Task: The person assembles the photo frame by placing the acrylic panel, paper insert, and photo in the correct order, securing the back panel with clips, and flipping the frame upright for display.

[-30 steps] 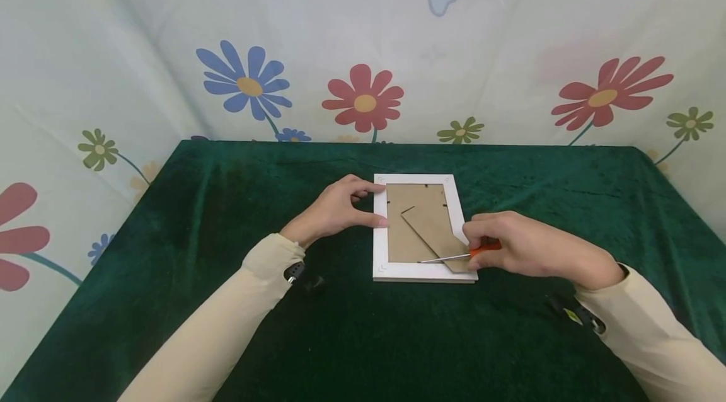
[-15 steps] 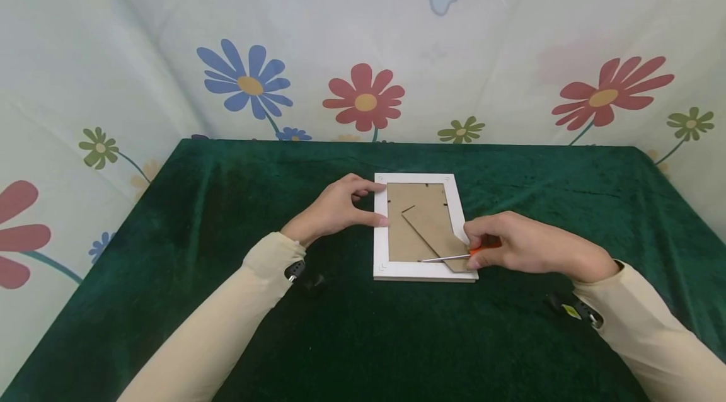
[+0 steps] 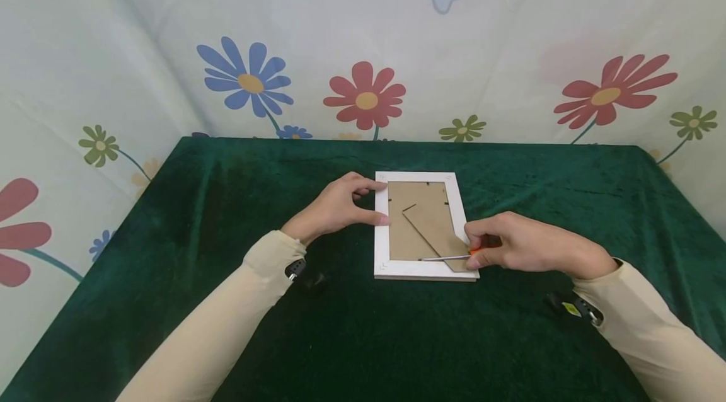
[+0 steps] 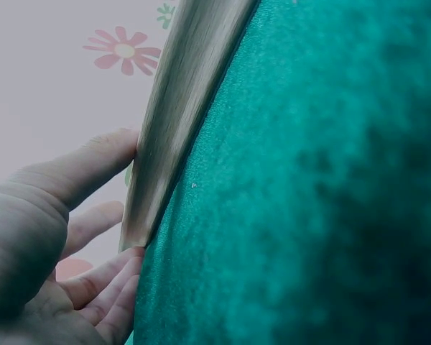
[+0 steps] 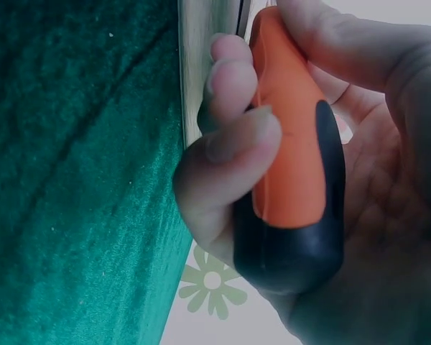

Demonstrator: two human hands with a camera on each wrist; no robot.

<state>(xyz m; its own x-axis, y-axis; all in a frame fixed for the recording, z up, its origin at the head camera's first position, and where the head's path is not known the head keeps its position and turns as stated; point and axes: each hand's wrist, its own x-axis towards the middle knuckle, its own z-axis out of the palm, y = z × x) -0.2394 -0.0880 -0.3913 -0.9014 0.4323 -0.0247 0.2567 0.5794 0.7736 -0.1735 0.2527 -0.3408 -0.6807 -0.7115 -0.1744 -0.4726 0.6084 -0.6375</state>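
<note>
A white picture frame (image 3: pixel 382 244) lies face down on the table. Set in it is a brown backing board (image 3: pixel 409 246) with a fold-out stand leg (image 3: pixel 439 232). My left hand (image 3: pixel 334 205) grips the frame's left border, thumb and index finger on top; the left wrist view shows other fingers (image 4: pixel 115 298) curled at the wooden edge's end. In my right hand (image 3: pixel 513 241) is a screwdriver (image 3: pixel 448 258), its orange and black handle (image 5: pixel 291 151) wrapped by the fingers. The metal shaft points left across the stand leg, its tip by the board's lower edge.
Dark green velvet cloth (image 3: pixel 363 339) covers the table. Behind it hangs a pale curtain (image 3: pixel 499 43) printed with flowers and a butterfly. A dark strap (image 3: pixel 295 269) is on the left wrist and another (image 3: pixel 587 310) on the right.
The screwdriver's shaft has turned slightly flatter, and less of its orange handle shows in the head view. Both hands and the frame keep nearly the same places.
</note>
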